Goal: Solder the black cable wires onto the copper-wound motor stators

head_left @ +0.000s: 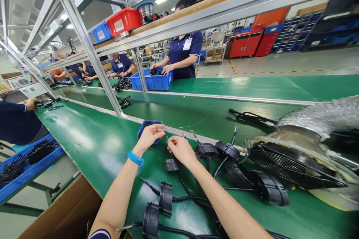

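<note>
My left hand (150,135) is closed in a pinch in front of a small blue bin (141,129); anything between its fingertips is too small to make out. Facing it, my right hand (181,149) pinches a thin coloured wire (166,138), whose end points at the left fingertips. Just below the right hand sits a round black cap (171,164). To its right stand more black caps (206,150) with cables through them and bare-ended coloured wires sticking up. Nearer me, two black caps (166,198) lie on their sides, threaded on black cables (190,198).
A clear fume hood with a silver duct (319,115) covers a black grille (291,160) at right. A metal post (89,44) rises ahead at left. Beyond the green bench (92,138), a co-worker (185,52) reaches into a blue crate (157,82). A cardboard box (67,209) stands below left.
</note>
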Tool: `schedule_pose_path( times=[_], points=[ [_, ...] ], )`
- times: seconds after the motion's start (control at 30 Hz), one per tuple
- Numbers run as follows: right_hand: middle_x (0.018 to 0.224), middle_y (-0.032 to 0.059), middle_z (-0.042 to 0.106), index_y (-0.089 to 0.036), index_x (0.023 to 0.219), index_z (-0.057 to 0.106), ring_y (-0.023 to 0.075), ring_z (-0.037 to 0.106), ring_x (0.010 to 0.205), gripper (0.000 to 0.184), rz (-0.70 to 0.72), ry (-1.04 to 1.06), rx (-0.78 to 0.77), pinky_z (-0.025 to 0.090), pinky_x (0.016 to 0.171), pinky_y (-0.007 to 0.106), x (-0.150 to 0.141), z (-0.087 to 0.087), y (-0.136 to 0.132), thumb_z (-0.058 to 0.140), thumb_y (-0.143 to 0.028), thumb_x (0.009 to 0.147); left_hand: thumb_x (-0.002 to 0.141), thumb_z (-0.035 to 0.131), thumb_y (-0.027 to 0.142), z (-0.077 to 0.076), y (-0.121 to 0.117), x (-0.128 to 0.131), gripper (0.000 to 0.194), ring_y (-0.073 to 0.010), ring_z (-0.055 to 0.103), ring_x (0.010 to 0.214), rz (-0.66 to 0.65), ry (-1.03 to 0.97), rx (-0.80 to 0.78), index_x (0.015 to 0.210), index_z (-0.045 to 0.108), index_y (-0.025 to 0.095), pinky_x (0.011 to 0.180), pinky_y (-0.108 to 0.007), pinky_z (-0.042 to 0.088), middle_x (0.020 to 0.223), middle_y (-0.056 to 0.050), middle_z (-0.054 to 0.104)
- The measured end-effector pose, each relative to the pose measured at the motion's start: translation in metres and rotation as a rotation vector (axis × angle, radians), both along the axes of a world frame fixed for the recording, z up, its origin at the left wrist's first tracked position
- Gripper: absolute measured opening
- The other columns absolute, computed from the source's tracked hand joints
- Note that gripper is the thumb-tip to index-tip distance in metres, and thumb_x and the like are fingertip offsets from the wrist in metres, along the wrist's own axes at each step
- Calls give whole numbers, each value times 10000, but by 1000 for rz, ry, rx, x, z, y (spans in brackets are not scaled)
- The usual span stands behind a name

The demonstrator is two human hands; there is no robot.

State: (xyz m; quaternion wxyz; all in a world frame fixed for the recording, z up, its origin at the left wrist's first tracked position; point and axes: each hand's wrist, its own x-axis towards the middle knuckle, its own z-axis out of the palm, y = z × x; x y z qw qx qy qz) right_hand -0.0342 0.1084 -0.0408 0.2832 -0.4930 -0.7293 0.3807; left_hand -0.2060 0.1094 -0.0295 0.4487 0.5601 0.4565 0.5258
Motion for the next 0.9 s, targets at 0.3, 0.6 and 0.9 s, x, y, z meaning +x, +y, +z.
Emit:
schedule_pose_path(
  times=[0.3,0.6,0.9],
  points=[
    [685,-10,692,-203,778,660,114,623,593,173,-1,-27,34,402,574,199,0,1,-2,506,-189,856,681,824,289,2,0,-8,479,-128,638,716,-46,52,-44,1094,687,89,710,-260,511,837,-74,709],
    [686,3,687,-209,766,686,135,625,629,167,-14,-62,80,405,591,208,0,7,-6,537,-218,840,639,849,256,3,0,-7,465,-106,616,621,18,35,-103,1042,692,86,649,-248,513,722,-27,679],
    [673,-8,677,-210,741,672,129,601,612,173,-28,-99,87,361,575,218,0,11,-9,532,-199,843,711,799,274,5,-3,-8,431,-122,630,672,3,151,-33,1081,684,87,679,-255,512,783,-49,690]
  ],
)
